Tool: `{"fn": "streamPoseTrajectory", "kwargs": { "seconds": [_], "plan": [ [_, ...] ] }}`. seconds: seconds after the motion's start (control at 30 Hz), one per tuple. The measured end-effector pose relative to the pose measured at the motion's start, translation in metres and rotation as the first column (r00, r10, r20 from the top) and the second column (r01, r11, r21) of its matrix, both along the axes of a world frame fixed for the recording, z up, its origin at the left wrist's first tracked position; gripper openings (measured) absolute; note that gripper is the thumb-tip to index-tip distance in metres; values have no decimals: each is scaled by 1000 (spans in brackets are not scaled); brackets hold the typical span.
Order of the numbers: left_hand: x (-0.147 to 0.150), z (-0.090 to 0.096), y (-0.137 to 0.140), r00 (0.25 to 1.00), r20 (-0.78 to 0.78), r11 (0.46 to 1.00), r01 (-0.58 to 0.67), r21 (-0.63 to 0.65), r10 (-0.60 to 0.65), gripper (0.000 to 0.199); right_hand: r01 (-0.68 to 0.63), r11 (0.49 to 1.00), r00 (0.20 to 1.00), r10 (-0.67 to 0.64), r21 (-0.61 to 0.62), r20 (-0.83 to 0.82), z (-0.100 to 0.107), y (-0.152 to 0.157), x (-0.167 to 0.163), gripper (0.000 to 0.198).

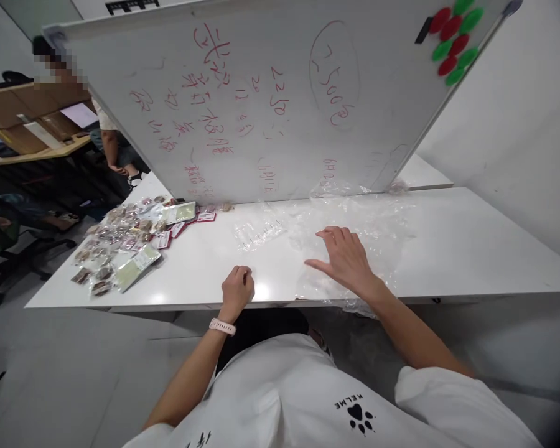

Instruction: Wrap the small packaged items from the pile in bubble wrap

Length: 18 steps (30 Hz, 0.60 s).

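My left hand [238, 290] rests near the front edge of the white table [191, 261], its fingers curled into a loose fist with no item showing in it. My right hand [348, 258] is open, thumb and fingers apart, over a spread of clear plastic bags [392, 230]. Whether it touches the plastic I cannot tell. Between and beyond my hands lies a clear plastic sheet with small dark marks [260, 234]. To the left of my left hand is a heap of small packets [126, 227], with a green pouch [137, 267] at its near side.
A whiteboard [280, 112] with red handwriting stands along the table's back, round red and green magnets [457, 43] at its upper right. Another person [109, 140] sits at the left beside a desk with cardboard boxes [23, 118]. A green-seated chair [9, 242] stands at the far left.
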<state>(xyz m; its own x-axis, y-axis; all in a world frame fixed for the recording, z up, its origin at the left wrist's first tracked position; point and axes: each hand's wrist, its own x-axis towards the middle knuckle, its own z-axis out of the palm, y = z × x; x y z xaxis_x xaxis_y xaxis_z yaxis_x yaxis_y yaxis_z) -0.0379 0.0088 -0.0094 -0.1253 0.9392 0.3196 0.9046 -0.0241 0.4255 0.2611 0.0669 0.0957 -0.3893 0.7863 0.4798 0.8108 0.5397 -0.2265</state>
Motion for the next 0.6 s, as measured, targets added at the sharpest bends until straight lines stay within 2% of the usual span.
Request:
{"fn": "streamPoseTrajectory", "kwargs": {
  "seconds": [0.07, 0.1, 0.17, 0.23, 0.3, 0.33, 0.4, 0.43, 0.47, 0.5, 0.53, 0.6],
  "plan": [
    [0, -1, 0, 1000, 0, 1000, 8, -9, -8, 15, 113, 993, 993, -111, -41, 38, -16, 1, -10, 30],
    [0, -1, 0, 1000, -1, 1000, 14, -14, -14, 15, 181, 981, 983, -179, -74, 35, -16, 9, -7, 28],
    [-1, -3, 0, 1000, 2, 1000, 26, -18, -26, 16, 344, 931, 938, -347, -120, -8, 3, 30, 9, 26],
    [-1, -5, 0, 999, 20, 999, 40, -17, -39, 17, 533, 843, 839, -538, -72, -85, 47, 52, 24, 26],
    [-3, -5, 0, 996, 69, 998, 60, -13, -59, 18, 642, 766, 761, -634, 19, -140, 106, 67, 29, 31],
    [-3, -4, 0, 991, 115, 998, 68, -12, -66, 18, 644, 759, 761, -624, 95, -178, 136, 72, 25, 31],
    [-4, 2, 1, 958, 284, 997, 63, -49, -47, 14, 578, 787, 816, -545, 216, -195, 193, 74, 6, 36],
    [-4, 8, 2, 912, 410, 993, 71, -94, -26, 11, 537, 801, 844, -504, 267, -186, 217, 71, -9, 39],
    [-4, 16, 4, 834, 552, 984, 105, -147, -7, 8, 488, 816, 873, -460, 309, -164, 236, 65, -25, 41],
    [-4, 25, 5, 720, 694, 967, 174, -184, 3, 10, 435, 832, 900, -413, 344, -138, 251, 57, -42, 42],
    [-3, 36, 7, 572, 820, 945, 268, -187, 0, 18, 373, 849, 927, -358, 375, -112, 259, 48, -60, 41],
    [-2, 59, 11, 213, 977, 879, 470, -80, -24, 40, 217, 883, 976, -205, 417, -73, 258, 26, -92, 37]
  ]
}}
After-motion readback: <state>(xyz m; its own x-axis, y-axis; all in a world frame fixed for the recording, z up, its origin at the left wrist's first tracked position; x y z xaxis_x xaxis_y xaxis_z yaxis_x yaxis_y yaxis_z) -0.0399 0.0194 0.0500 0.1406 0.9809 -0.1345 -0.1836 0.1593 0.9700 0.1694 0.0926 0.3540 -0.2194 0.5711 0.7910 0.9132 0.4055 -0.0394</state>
